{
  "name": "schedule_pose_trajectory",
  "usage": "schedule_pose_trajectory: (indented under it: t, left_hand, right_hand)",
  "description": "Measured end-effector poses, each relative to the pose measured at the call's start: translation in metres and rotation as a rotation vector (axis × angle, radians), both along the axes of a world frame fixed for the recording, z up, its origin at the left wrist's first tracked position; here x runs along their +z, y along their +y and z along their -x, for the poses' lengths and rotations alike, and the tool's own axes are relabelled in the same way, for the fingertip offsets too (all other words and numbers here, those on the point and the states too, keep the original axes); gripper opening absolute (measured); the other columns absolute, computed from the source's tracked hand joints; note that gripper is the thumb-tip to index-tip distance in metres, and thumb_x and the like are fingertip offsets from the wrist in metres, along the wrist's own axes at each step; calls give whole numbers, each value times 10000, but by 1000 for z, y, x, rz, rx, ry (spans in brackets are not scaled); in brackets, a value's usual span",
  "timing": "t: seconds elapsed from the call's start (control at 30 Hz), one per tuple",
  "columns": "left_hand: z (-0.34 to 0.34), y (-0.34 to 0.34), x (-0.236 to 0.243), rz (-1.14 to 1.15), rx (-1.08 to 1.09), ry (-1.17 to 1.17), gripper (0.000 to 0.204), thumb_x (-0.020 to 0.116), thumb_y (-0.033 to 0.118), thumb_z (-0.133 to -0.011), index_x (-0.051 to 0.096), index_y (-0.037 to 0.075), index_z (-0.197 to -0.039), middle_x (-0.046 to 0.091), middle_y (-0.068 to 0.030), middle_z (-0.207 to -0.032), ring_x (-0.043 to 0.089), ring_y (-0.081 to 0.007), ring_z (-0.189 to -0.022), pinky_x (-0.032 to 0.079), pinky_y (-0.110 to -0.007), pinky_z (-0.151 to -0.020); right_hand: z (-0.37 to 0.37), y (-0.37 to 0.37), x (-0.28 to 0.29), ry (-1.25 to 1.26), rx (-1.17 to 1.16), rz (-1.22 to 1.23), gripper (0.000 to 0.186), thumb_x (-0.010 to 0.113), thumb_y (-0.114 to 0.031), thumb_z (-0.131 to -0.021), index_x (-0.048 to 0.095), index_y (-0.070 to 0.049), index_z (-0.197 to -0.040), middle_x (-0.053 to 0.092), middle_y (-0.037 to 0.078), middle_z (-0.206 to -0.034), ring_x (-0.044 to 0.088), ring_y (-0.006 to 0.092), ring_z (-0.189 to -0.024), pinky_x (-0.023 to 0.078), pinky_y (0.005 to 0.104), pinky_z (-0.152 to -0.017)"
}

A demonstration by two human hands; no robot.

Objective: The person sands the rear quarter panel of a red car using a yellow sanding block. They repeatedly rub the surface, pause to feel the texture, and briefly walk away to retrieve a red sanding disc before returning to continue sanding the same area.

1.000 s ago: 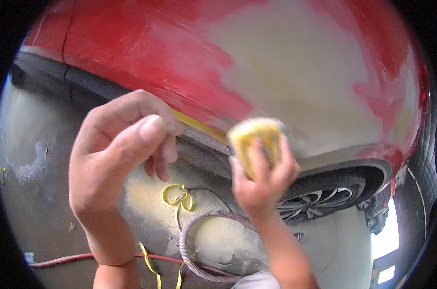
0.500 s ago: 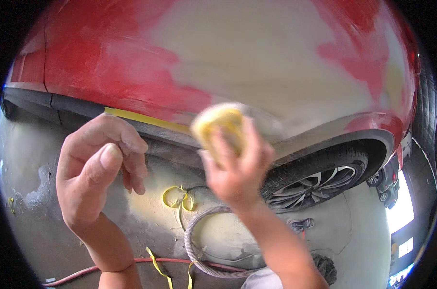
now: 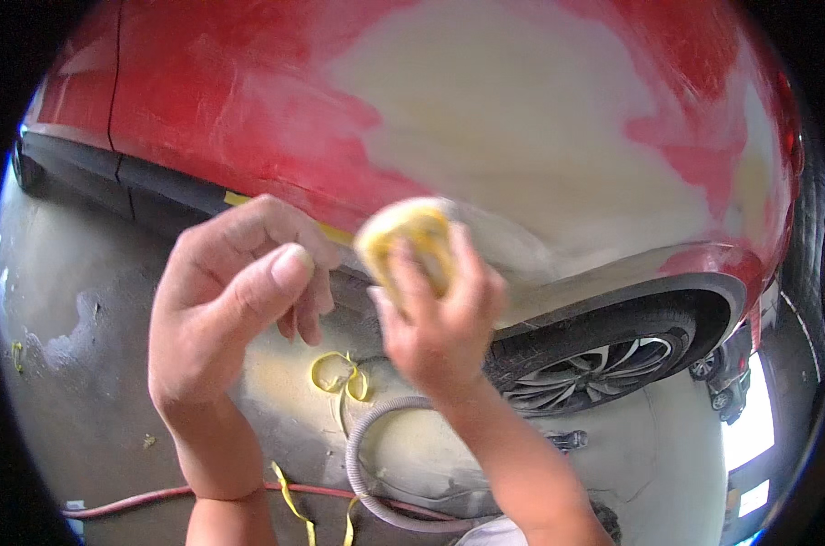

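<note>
A red car body panel (image 3: 212,100) fills the top of the head view, with a large pale patch of filler (image 3: 521,136) sanded across it. My right hand (image 3: 440,318) grips a round yellow sanding pad (image 3: 408,241) and presses it against the lower edge of the pale patch, just above the wheel arch. My left hand (image 3: 230,300) hovers to the left of the pad with its fingers loosely curled and thumb forward, holding nothing, close to the panel's lower edge. A strip of yellow masking tape (image 3: 239,198) runs along the black trim behind the fingers.
The car's wheel (image 3: 603,369) sits at the right under a black arch. On the dusty concrete floor (image 3: 66,300) lie a grey ribbed hose (image 3: 358,455), a red hose (image 3: 139,500) and loops of yellow tape (image 3: 335,373).
My right hand with the pad slid left along the panel, then a little back right. My left hand dipped away and has come back up near the trim.
</note>
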State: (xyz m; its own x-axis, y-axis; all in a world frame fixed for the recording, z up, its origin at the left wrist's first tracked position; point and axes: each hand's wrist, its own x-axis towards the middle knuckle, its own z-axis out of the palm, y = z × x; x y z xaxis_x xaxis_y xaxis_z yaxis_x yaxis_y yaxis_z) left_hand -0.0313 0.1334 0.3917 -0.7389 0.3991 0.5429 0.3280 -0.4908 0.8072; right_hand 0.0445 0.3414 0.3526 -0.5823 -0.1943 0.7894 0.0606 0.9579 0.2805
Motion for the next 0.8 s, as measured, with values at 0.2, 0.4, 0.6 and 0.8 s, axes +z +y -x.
schedule_pose_trajectory:
  t: [0.2, 0.4, 0.6, 0.8]
  left_hand:
    - [20, -10, -22, -32, 49, 77, 527, 631, 521, -951, 609, 8, -834, 592, -59, -680, 552, -131, -501, 419, -257, -455]
    - [31, 22, -23, -130, 11, -13, 453, 661, 452, -956, 619, 19, -831, 566, -23, -669, 531, -102, -530, 417, -251, -482]
    - [39, 5, -23, -148, 101, -57, 382, 691, 382, -960, 629, 29, -828, 539, 14, -657, 511, -74, -559, 415, -246, -510]
    - [23, 63, -28, 52, 81, 60, 349, 693, 321, -976, 631, 6, -841, 540, -9, -646, 537, -104, -596, 446, -281, -552]
  right_hand:
    - [-51, 6, 81, -351, 189, -280, 679, 802, -245, -738, 588, -133, -1373, 473, 319, -1450, 515, 470, -1239, 413, 524, -1035]
    - [-143, 78, 175, -633, -125, -696, 711, 729, -76, -746, 496, -74, -1418, 419, 297, -1504, 456, 491, -1334, 379, 576, -1091]
    - [-170, 54, 112, -646, -72, -278, 719, 733, -276, -831, 439, -102, -1464, 426, 318, -1472, 474, 495, -1296, 379, 612, -1068]
    - [-215, 49, 21, -439, -104, 381, 644, 694, -348, -903, 484, 38, -1374, 439, 310, -1470, 472, 471, -1329, 362, 539, -1129]
